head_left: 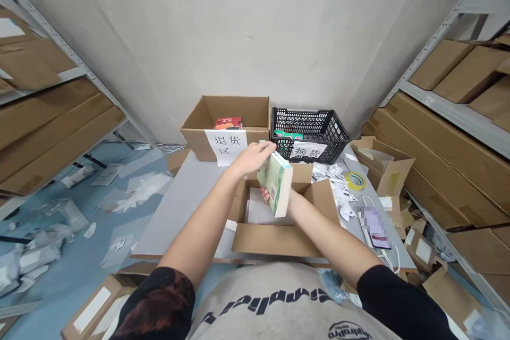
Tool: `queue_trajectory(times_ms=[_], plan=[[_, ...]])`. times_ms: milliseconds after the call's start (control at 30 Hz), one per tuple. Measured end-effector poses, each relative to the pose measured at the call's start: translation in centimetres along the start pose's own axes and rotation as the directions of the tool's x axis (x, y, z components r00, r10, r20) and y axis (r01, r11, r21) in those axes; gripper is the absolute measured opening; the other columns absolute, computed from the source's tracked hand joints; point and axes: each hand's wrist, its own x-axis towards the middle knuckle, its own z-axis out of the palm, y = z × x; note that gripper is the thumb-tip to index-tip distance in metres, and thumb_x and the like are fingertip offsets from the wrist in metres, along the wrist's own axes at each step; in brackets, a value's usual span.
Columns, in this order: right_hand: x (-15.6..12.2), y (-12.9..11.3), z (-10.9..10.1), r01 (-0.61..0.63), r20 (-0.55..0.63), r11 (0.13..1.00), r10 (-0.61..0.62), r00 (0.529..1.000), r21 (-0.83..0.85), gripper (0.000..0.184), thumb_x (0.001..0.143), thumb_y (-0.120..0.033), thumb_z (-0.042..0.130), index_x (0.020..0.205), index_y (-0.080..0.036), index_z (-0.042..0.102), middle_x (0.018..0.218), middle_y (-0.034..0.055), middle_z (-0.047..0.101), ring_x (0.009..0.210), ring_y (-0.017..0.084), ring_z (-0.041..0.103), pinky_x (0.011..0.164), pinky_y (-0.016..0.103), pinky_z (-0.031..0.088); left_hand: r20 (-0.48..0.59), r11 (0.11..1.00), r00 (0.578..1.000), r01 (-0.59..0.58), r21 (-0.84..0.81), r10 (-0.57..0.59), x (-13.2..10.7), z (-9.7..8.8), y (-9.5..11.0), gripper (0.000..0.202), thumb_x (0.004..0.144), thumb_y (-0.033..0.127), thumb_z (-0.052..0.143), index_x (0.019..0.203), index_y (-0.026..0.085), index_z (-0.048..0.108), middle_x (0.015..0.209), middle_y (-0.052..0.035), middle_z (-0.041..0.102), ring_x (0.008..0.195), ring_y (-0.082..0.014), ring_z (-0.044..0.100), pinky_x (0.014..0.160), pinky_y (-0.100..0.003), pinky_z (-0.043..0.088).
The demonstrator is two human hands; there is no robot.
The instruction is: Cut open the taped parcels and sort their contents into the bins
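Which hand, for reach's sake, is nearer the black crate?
Left. The left hand is just short of the black plastic crate; the right hand, under the book, is farther.

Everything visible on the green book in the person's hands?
A thick pale green paperback is held tilted in the air above an open cardboard box, touching neither box nor table. Its visible cover looks like glossy card, with a small barcode near one edge; a cream band of page edges runs along its long side. Any text is too small to read. The left hand grips its top end, while the right hand supports it from behind.
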Motion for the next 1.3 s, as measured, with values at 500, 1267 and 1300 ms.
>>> queue_trajectory(times_ms=[500, 1267, 1300], plan=[[-3.6, -4.4, 0.2, 0.626, -0.15, 0.694, -0.704, 0.695, -0.356, 0.03, 0.074, -0.031, 0.074, 0.102, -0.021, 0.066, 0.094, 0.0036, 0.074, 0.089, 0.024, 0.069, 0.083, 0.039, 0.056, -0.108, 0.95, 0.994, -0.033, -0.31, 0.0, -3.1, 2.1, -5.1, 0.083, 0.084, 0.058, 0.062, 0.153, 0.03, 0.027, 0.161, -0.0051, 0.026, 0.148, -0.0325, 0.022, 0.12, -0.049, 0.02], [-2.6, -0.3, -0.7, 0.671, 0.387, 0.407, -0.586, 0.712, -0.619, 0.113, 0.08, -0.062, 0.066, 0.155, -0.033, -0.012, 0.165, 0.0019, 0.01, 0.15, 0.023, 0.016, 0.121, 0.042, 0.021, -0.036, 0.686, 0.995, -0.089, -0.722, 0.091, -6.7, 6.9, -4.6, 0.055, 0.093, 0.042, 0.057, 0.145, 0.029, 0.044, 0.148, -0.0044, 0.049, 0.134, -0.0279, 0.047, 0.11, -0.044, 0.04], [-2.6, -0.1, -0.6, 0.679, 0.369, 0.412, -0.611, 0.701, -0.608, 0.109, 0.081, -0.064, 0.063, 0.156, -0.034, -0.011, 0.165, 0.0001, 0.007, 0.151, 0.022, 0.012, 0.122, 0.042, 0.019, -0.059, 0.721, 0.992, -0.124, -0.682, 0.114, -6.7, 6.8, -4.5, 0.055, 0.094, 0.043, 0.055, 0.146, 0.029, 0.043, 0.148, -0.0038, 0.049, 0.135, -0.0272, 0.046, 0.112, -0.043, 0.038]])
